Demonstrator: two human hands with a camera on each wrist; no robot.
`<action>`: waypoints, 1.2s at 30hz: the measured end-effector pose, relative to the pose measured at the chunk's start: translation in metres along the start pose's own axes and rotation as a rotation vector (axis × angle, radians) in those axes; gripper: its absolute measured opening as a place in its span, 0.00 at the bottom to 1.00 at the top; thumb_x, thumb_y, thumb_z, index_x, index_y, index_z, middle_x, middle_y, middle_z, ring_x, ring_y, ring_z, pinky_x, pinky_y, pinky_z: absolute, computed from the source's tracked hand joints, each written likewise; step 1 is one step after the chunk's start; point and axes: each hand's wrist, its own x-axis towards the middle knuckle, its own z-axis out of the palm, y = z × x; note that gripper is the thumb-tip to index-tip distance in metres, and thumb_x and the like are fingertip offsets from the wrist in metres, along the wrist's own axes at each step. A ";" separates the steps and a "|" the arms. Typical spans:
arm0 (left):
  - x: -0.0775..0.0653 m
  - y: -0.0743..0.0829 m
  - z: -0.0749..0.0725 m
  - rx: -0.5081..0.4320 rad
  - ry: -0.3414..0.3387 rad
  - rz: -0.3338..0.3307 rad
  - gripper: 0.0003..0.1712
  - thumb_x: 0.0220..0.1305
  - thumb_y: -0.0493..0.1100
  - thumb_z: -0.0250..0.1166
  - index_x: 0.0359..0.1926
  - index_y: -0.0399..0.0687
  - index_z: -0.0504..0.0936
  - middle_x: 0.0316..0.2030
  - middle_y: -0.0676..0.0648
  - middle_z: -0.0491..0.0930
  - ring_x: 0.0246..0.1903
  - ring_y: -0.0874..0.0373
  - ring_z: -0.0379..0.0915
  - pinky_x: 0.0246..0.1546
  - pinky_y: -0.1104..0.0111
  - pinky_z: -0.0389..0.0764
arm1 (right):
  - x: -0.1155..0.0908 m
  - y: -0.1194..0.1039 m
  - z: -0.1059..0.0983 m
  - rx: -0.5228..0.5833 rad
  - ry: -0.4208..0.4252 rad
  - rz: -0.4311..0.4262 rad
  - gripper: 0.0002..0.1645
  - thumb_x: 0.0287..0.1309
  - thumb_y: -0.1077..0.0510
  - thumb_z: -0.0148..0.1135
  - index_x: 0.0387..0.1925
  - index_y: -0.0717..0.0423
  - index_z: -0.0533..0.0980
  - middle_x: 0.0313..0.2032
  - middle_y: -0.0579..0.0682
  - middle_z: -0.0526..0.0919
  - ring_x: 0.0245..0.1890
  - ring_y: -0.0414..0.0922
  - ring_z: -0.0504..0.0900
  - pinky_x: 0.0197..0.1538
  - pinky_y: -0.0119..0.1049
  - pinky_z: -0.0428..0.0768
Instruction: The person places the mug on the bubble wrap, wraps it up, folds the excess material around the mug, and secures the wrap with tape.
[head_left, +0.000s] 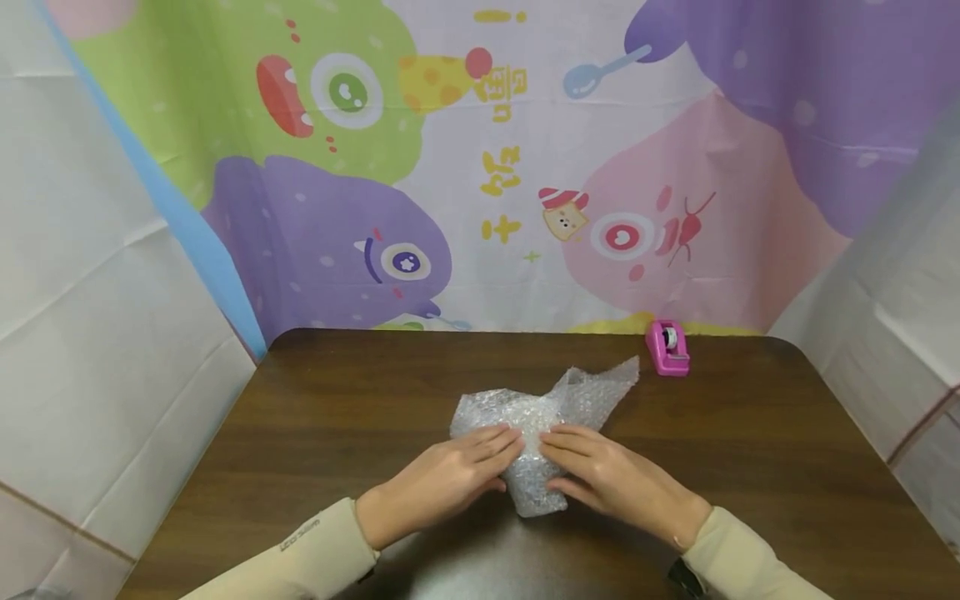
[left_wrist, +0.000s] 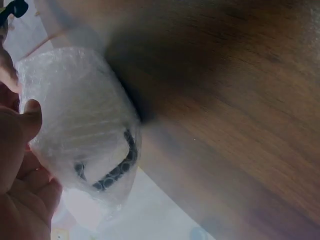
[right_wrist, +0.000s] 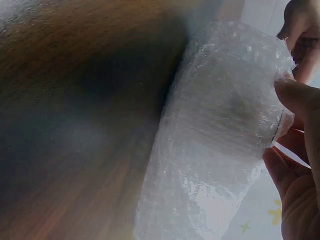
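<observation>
A bundle in clear bubble wrap lies on the table in front of the person, its loose ends spreading to the back left and back right. The left hand holds its left side, fingers over the top and thumb lower on the near face. On the opposite side, the right hand grips it in much the same way. A dark, bent strip shows through the wrap in the left wrist view; what is inside cannot be made out. In the right wrist view, the thumb presses the wrap.
A pink tape dispenser with a roll in it stands at the back right of the dark wooden table. Behind the table hangs a cartoon-printed curtain. Pale cloth panels flank both sides.
</observation>
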 end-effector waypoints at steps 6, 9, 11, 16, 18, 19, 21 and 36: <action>0.004 0.000 -0.002 0.114 -0.062 0.037 0.32 0.68 0.49 0.68 0.67 0.36 0.76 0.64 0.42 0.80 0.65 0.52 0.77 0.70 0.60 0.72 | 0.003 0.000 -0.001 -0.009 0.001 -0.018 0.24 0.61 0.50 0.73 0.54 0.60 0.84 0.52 0.53 0.88 0.55 0.50 0.85 0.59 0.41 0.83; 0.007 0.000 -0.003 0.153 -0.090 0.051 0.29 0.69 0.43 0.66 0.67 0.38 0.76 0.64 0.43 0.80 0.65 0.53 0.77 0.71 0.60 0.71 | 0.004 0.000 -0.001 -0.015 -0.006 -0.024 0.24 0.60 0.50 0.74 0.53 0.60 0.84 0.52 0.52 0.88 0.55 0.49 0.85 0.59 0.41 0.83; 0.008 -0.001 -0.003 0.166 -0.103 0.060 0.27 0.69 0.40 0.65 0.67 0.39 0.76 0.64 0.43 0.80 0.65 0.53 0.77 0.71 0.60 0.71 | 0.005 0.000 -0.001 -0.010 -0.011 -0.025 0.24 0.59 0.51 0.74 0.53 0.60 0.84 0.51 0.52 0.88 0.55 0.49 0.85 0.59 0.41 0.83; 0.012 -0.003 -0.002 0.182 -0.117 0.075 0.25 0.69 0.36 0.65 0.66 0.40 0.77 0.62 0.45 0.82 0.65 0.53 0.77 0.70 0.60 0.71 | 0.007 0.000 0.000 -0.007 -0.016 -0.025 0.24 0.58 0.51 0.75 0.53 0.60 0.84 0.51 0.52 0.88 0.55 0.49 0.85 0.60 0.41 0.83; 0.013 -0.004 -0.003 0.192 -0.122 0.083 0.25 0.68 0.36 0.66 0.65 0.40 0.78 0.62 0.45 0.82 0.64 0.54 0.77 0.71 0.61 0.71 | 0.007 0.000 0.000 -0.010 -0.016 -0.021 0.24 0.57 0.51 0.75 0.53 0.60 0.84 0.51 0.52 0.88 0.54 0.49 0.85 0.59 0.40 0.83; 0.014 -0.005 -0.003 0.193 -0.125 0.088 0.26 0.68 0.38 0.66 0.66 0.40 0.77 0.61 0.45 0.82 0.64 0.54 0.77 0.71 0.61 0.71 | 0.007 0.000 0.000 -0.010 -0.016 -0.019 0.24 0.57 0.51 0.75 0.53 0.60 0.84 0.51 0.52 0.88 0.54 0.49 0.85 0.59 0.40 0.83; 0.014 -0.006 -0.003 0.187 -0.125 0.095 0.27 0.68 0.42 0.68 0.66 0.40 0.77 0.61 0.45 0.82 0.64 0.55 0.78 0.71 0.62 0.71 | 0.007 0.000 -0.001 -0.010 -0.018 -0.016 0.25 0.57 0.51 0.75 0.53 0.60 0.84 0.51 0.52 0.88 0.55 0.49 0.85 0.59 0.41 0.83; 0.021 -0.004 0.003 0.101 -0.040 0.042 0.09 0.67 0.42 0.68 0.46 0.46 0.80 0.37 0.54 0.83 0.44 0.63 0.82 0.66 0.65 0.76 | 0.007 -0.001 -0.003 -0.037 -0.007 -0.014 0.23 0.63 0.52 0.72 0.54 0.60 0.83 0.54 0.54 0.86 0.55 0.49 0.85 0.58 0.41 0.83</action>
